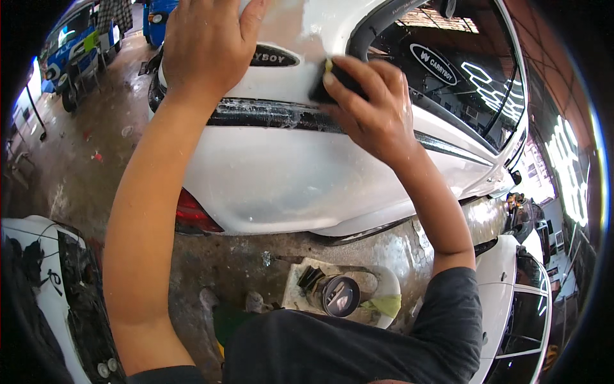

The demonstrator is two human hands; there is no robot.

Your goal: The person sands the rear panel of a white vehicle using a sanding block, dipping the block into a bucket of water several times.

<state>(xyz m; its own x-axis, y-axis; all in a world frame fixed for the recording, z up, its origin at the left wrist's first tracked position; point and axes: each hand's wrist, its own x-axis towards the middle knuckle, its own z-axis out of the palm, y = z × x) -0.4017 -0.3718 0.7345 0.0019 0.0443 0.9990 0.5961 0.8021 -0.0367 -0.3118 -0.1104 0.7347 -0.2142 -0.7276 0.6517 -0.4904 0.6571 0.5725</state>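
Observation:
My left hand [208,51] rests flat against the upper rear side of a white vehicle [268,166], its fingertips cut off by the top of the picture. Beside it is a dark oval badge [275,59], partly covered by the hand. Between thumb and fingers, my right hand [378,105] grips dark sandpaper [348,80] with a yellowish edge, pressed to the panel between badge and side window [400,48]; it is slightly blurred. Greyish patches show on the paint around it. Below both hands runs a black trim strip [275,115] with whitish wet residue.
Near my legs, a light-coloured worn stand [384,278] bears a dark bucket [342,297] and a yellow-green cloth [384,305]. A red tail light [195,214] sits low on the vehicle. White cars stand at the right [495,288] and lower left [48,307]. The floor looks wet.

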